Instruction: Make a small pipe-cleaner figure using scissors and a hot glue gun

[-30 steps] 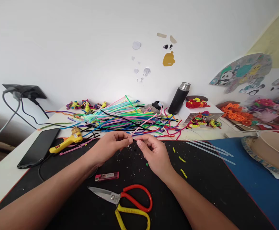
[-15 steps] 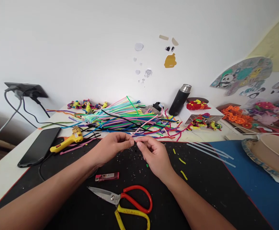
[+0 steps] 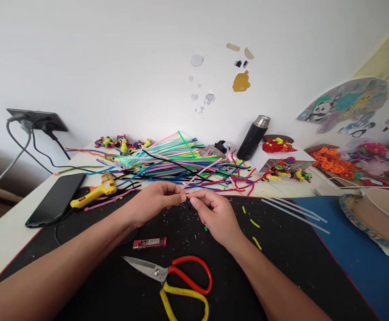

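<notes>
Closed in a pinch at thumb and forefinger, on both left hand (image 3: 156, 200) and right hand (image 3: 217, 216), with fingertips meeting; cannot make out any item between them. Just beyond the grip, noted a pink pipe cleaner (image 3: 207, 170), slanting far and right across the coloured pile (image 3: 167, 156); cannot confirm contact with the fingers. On the near side, found a red lighter (image 3: 149, 243), then scissors (image 3: 159, 273), on a black mat (image 3: 227, 285). To the left, logged a yellow glue gun (image 3: 94, 196)

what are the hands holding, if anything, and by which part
Cannot be told: the left hand and right hand have their fingertips close together, but anything between them is too small or hidden to identify.
</notes>
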Available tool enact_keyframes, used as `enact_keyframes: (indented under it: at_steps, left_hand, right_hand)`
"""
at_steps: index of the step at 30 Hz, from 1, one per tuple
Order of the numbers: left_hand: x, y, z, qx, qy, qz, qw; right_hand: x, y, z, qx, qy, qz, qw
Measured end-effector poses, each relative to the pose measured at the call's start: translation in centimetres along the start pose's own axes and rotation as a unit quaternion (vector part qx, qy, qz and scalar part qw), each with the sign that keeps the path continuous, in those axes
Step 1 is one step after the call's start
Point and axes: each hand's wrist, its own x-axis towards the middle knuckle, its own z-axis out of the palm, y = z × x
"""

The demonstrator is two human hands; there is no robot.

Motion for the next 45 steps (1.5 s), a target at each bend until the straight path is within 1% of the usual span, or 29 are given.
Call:
enact_keyframes:
  at_steps: [5, 9, 12, 18, 28, 36, 38, 41, 45]
  left_hand:
    - [0.1, -0.3, -0.2, -0.004, -0.01, -0.008, 1.0]
    - [0.2, -0.4, -0.2, -0.012, -0.014, -0.016, 1.0]
    - [0.1, -0.3, 0.0, -0.023, -0.021, -0.013, 0.999]
    - [-0.1, 0.2, 0.4, -0.048, -0.024, -0.013, 0.998]
    - [-0.5, 0.4, 0.5, -0.101, -0.03, -0.021, 0.994]
    - [-0.3, -0.2, 0.5, -0.106, -0.036, -0.02, 0.993]
    - [-0.3, -0.1, 0.4, -0.098, -0.037, -0.014, 0.994]
    - [-0.4, 0.1, 0.2, -0.07, -0.029, -0.004, 0.997]
    - [-0.5, 0.2, -0.1, -0.053, -0.023, 0.011, 0.998]
  right_hand:
    - [0.0, 0.2, 0.1, -0.013, -0.009, 0.002, 1.0]
    - [0.0, 0.5, 0.2, -0.021, -0.003, 0.005, 1.0]
    - [-0.1, 0.6, 0.4, -0.028, 0.012, 0.003, 1.0]
    - [-0.3, 0.5, 0.6, -0.066, 0.021, -0.015, 0.997]
    - [-0.3, 0.0, 0.7, -0.023, 0.04, -0.008, 0.999]
    - [-0.5, -0.1, 0.9, -0.049, 0.043, -0.029, 0.997]
    - [-0.5, -0.2, 0.9, -0.035, 0.039, -0.019, 0.998]
    - [-0.3, -0.4, 0.7, 0.022, 0.029, 0.01, 0.999]
    - [-0.1, -0.5, 0.4, 0.085, 0.031, 0.054, 0.994]
